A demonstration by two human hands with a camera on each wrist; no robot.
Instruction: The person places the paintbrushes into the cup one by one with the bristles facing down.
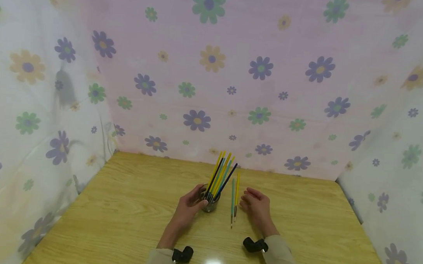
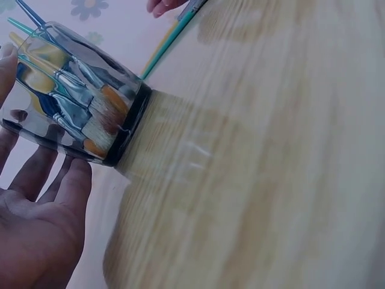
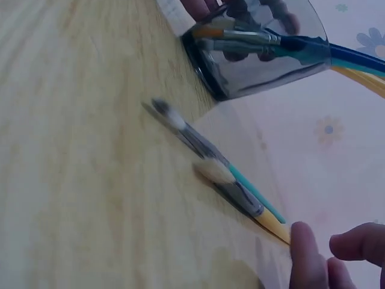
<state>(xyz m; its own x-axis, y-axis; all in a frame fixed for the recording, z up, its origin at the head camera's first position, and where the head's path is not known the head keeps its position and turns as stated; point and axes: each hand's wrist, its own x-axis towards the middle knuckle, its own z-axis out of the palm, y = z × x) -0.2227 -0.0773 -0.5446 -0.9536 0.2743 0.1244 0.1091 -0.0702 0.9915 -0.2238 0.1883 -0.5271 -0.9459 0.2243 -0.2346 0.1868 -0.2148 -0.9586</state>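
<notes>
My left hand (image 1: 189, 207) grips a clear glass (image 1: 210, 207), thumb on the near side and fingers around the far side. Several paintbrushes (image 1: 221, 179) with yellow, teal and dark blue handles lean in it, bristles down, as the left wrist view shows through the glass wall (image 2: 123, 66). To the right of the glass, a teal-handled paintbrush (image 1: 232, 198) and a yellow-handled paintbrush (image 1: 237, 191) lie side by side on the table, bristles toward me. Beside the yellow one is my right hand (image 1: 258, 207), fingers loosely bent, thumb and forefinger apart with nothing between them.
The wood-grain table (image 1: 124, 214) reaches back to a flowered cloth (image 1: 231, 70) hung behind it and along both sides. Black wrist mounts (image 1: 183, 255) are worn on both forearms. A bright light reflection lies at the table's front.
</notes>
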